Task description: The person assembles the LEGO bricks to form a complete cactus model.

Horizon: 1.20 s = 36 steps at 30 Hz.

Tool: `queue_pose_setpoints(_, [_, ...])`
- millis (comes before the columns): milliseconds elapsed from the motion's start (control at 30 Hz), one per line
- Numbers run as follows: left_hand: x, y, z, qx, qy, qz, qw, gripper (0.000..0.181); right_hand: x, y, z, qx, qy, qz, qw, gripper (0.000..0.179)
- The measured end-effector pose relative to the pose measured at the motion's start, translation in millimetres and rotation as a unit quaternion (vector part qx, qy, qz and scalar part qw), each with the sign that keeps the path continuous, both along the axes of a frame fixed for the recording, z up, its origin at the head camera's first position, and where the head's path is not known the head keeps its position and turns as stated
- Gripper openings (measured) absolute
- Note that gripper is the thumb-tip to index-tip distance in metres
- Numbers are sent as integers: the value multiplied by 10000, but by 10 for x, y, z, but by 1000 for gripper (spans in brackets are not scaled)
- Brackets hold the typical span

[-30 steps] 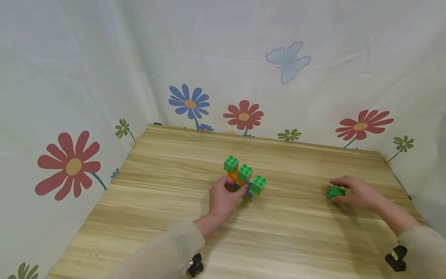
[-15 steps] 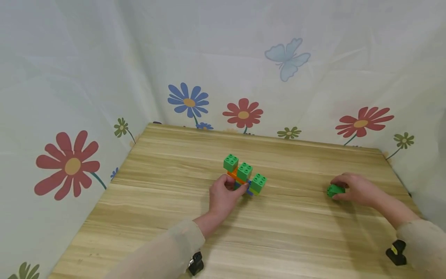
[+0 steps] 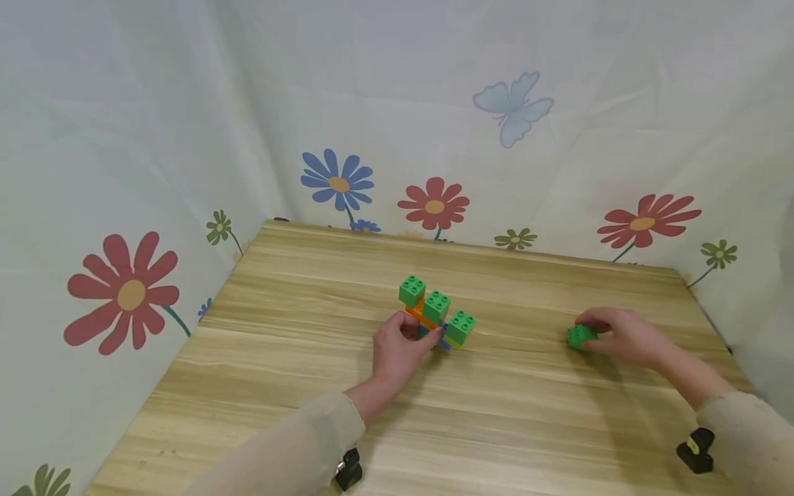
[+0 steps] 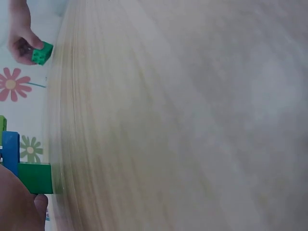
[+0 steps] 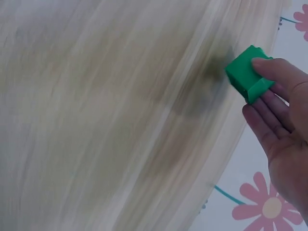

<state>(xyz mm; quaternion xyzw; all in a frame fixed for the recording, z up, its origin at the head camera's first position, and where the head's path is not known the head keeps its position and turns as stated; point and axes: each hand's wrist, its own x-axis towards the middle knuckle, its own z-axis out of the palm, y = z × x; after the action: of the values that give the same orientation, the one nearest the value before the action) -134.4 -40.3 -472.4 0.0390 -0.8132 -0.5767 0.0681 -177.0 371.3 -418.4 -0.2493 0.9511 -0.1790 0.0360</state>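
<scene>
My left hand [image 3: 400,348] grips a toy brick assembly near the middle of the table. On top of it stand three green studded bricks, the middle one [image 3: 436,306] between the other two. An orange brick [image 3: 423,313] lies under the left part, with blue [image 4: 10,151] and lime green [image 3: 454,342] pieces lower down. Part of the assembly is hidden behind the fingers. Over to the right, my right hand [image 3: 629,337] pinches a single green brick [image 5: 245,72] between thumb and fingers. That brick is tilted, its studs facing away from the hand.
The wooden table [image 3: 310,275] reaches back to a white curtain [image 3: 397,89] printed with flowers and a butterfly. Black wrist devices hang under both sleeves, the left one [image 3: 349,470] and the right one [image 3: 696,451], close over the table.
My right hand's fingers have closed in on the single green brick, and the hand has moved slightly left with it. My left hand and the assembly stay in place.
</scene>
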Motion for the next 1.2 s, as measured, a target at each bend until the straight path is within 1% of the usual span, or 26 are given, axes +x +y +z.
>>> queue_pose_setpoints(233, [11,3,15,64,62,19,10000,35,-4,-161,-61,-753,-145,-236,9968,33])
queue_pose_setpoints(400, [10,0,14,72,89,25,9999,35,-26,-318,-129,-1382,-193,-365,9895,33])
queue_pose_setpoints(500, [11,0,17,72,71,32,9999,36,-38,-414,-160,-1627,-244,-421,9855,34])
queue_pose_setpoints(867, [14,0,26,61,15,44,10000,36,-64,-715,-279,-2177,-359,-593,9735,34])
queue_pose_setpoints(1200, [13,-5,5,62,66,5,10000,36,-56,-845,-374,-2142,-515,-741,9726,35])
